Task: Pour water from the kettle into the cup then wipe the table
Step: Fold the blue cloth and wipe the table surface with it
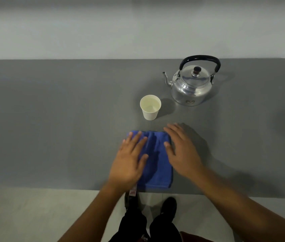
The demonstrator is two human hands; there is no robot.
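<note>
A folded blue cloth (157, 159) lies on the grey table (51, 119) near its front edge. My left hand (129, 159) rests flat on the cloth's left side, fingers spread. My right hand (181, 149) lies flat along its right edge, partly on the table. Just beyond the cloth stands a white paper cup (150, 107), upright, with water in it. A shiny metal kettle (191, 82) with a black handle stands upright at the back right, spout pointing left.
The table's front edge runs just under my wrists, with pale floor and my dark shoes (168, 206) below. A light wall rises behind the table's far edge. The table's right end is near the kettle.
</note>
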